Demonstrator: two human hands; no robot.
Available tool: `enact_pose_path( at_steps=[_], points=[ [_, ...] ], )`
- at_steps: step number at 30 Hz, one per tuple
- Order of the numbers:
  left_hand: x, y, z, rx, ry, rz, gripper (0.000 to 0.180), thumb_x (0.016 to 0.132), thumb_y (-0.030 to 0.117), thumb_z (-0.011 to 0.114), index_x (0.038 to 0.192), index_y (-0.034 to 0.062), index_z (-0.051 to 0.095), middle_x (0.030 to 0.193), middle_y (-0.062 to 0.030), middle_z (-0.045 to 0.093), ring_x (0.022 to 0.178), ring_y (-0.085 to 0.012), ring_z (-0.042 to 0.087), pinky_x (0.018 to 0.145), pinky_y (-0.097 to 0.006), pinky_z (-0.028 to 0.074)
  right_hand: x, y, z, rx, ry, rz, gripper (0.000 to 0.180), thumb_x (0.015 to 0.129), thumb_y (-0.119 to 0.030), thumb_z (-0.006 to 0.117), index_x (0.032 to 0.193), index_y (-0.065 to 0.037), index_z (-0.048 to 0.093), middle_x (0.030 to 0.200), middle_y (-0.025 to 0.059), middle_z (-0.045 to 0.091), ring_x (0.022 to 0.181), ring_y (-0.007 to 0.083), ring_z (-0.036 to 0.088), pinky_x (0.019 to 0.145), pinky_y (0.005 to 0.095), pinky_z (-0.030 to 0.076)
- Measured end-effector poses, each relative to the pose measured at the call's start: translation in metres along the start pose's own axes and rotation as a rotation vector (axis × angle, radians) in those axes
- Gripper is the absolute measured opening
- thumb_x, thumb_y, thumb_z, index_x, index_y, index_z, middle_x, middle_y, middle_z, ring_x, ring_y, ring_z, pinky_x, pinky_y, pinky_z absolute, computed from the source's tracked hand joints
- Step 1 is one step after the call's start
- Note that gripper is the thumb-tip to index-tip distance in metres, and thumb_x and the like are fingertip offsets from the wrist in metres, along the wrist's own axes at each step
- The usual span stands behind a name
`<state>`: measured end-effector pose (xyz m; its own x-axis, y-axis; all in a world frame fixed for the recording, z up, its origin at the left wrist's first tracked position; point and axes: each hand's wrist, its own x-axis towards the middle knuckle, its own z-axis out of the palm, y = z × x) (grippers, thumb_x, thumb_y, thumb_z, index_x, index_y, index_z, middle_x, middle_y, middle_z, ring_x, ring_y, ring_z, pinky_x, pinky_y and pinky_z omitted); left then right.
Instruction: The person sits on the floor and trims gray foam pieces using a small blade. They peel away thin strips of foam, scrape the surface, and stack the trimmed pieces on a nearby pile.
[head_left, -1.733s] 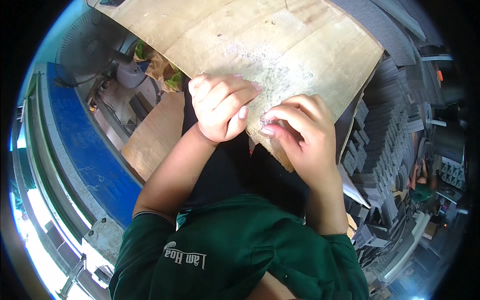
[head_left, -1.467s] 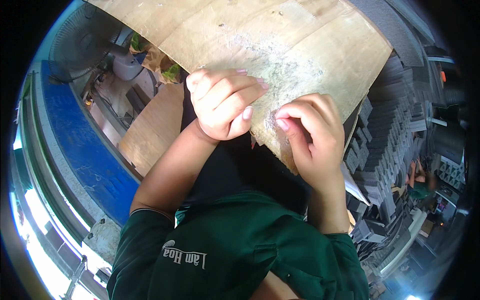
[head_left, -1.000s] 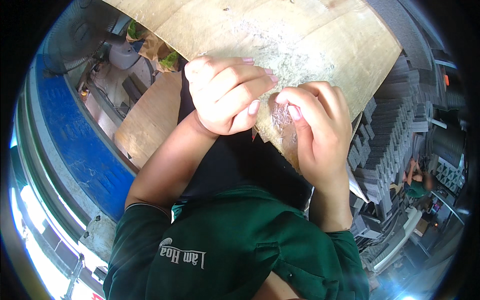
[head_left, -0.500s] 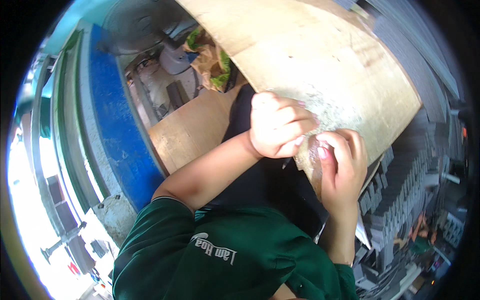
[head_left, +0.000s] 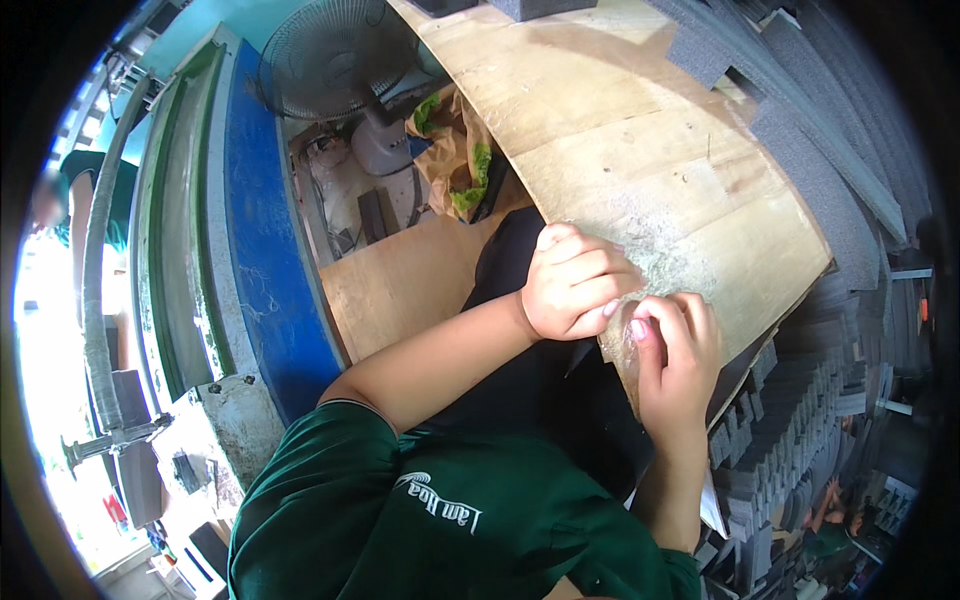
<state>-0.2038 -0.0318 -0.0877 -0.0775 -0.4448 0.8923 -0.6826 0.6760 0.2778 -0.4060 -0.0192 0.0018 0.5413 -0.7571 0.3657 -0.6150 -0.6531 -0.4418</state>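
My left hand [head_left: 580, 283] is curled into a fist over the near corner of a pale plywood tabletop [head_left: 590, 110]. Its fingers wrap inward, and whatever they hold is hidden. Close beside it, my right hand [head_left: 681, 352] bends its fingers with the thumb pressed toward them, at the same corner. I cannot make out what is between those fingertips. Shiny brown film or tape [head_left: 622, 350] covers the corner between the hands. Under my left hand a thin, dark pointed thing [head_left: 578, 358] shows against dark cloth. A whitish, speckled patch [head_left: 665, 245] marks the wood just beyond my hands.
Grey foam strips and blocks [head_left: 800, 400] are stacked along the right side. Dark foam pieces lie at the tabletop's far edge. At left stand a blue panel [head_left: 265, 230], a floor fan [head_left: 340, 65] and a crumpled brown-and-green bag [head_left: 455, 155]. Another person is at the far left.
The whole view has shifted, bringing more of the tabletop's far edge and the fan into sight. My hands stay at the corner, slightly closer together, still closed.
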Motion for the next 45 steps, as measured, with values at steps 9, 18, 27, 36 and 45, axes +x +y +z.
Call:
enact_pose_path(
  at_steps=[9, 18, 27, 36, 45],
  points=[
    [-0.008, -0.004, 0.01, -0.027, 0.075, 0.032, 0.021, 0.088, 0.029, 0.065, 0.102, 0.0168, 0.076, 0.101, 0.0002, 0.07, 0.092, -0.0227, 0.065, 0.095, -0.043, 0.043, -0.001, 0.002, 0.001, 0.153, -0.039, 0.048, 0.014, 0.102, -0.012, 0.064, 0.111, -0.002, 0.068, 0.106, 0.0185, 0.063, 0.1, 0.0412, 0.063, 0.086, 0.0511, 0.05],
    [-0.012, 0.002, 0.011, -0.006, 0.054, -0.019, 0.021, 0.089, 0.025, 0.064, 0.104, 0.0147, 0.074, 0.095, -0.0038, 0.062, 0.094, -0.0272, 0.06, 0.095, -0.045, 0.042, -0.006, 0.012, 0.003, 0.266, -0.078, 0.041, 0.016, 0.105, -0.008, 0.065, 0.118, 0.002, 0.065, 0.11, 0.0116, 0.059, 0.098, 0.0256, 0.06, 0.086, 0.0374, 0.05],
    [0.013, 0.056, -0.042, -0.119, -0.211, -0.378, 0.017, 0.093, 0.013, 0.073, 0.109, 0.0112, 0.078, 0.113, -0.0098, 0.073, 0.122, -0.0318, 0.066, 0.113, -0.057, 0.041, 0.004, 0.035, 0.005, 0.382, -0.163, 0.17, 0.014, 0.103, -0.011, 0.071, 0.113, 0.0, 0.068, 0.104, 0.0049, 0.061, 0.094, 0.0169, 0.055, 0.081, 0.0324, 0.046],
    [0.055, 0.153, -0.205, 0.463, -0.123, -0.429, 0.016, 0.082, 0.019, 0.088, 0.096, 0.0136, 0.082, 0.092, -0.0048, 0.078, 0.082, -0.0245, 0.077, 0.073, -0.038, 0.061, -0.004, 0.051, 0.017, 0.351, -0.015, 0.159, 0.025, 0.097, -0.022, 0.082, 0.106, -0.001, 0.072, 0.093, 0.001, 0.06, 0.086, 0.0148, 0.051, 0.08, 0.0308, 0.046],
    [0.018, 0.22, -0.445, 1.054, -0.247, -1.31, 0.022, 0.091, 0.024, 0.081, 0.099, 0.0038, 0.083, 0.078, -0.0008, 0.07, 0.071, -0.0091, 0.059, 0.067, -0.029, 0.046, -0.008, 0.04, 0.017, 0.41, 0.007, 0.198, 0.022, 0.098, -0.02, 0.082, 0.11, -0.004, 0.072, 0.097, 0.0001, 0.059, 0.087, 0.0141, 0.048, 0.082, 0.0286, 0.047]
  ],
)
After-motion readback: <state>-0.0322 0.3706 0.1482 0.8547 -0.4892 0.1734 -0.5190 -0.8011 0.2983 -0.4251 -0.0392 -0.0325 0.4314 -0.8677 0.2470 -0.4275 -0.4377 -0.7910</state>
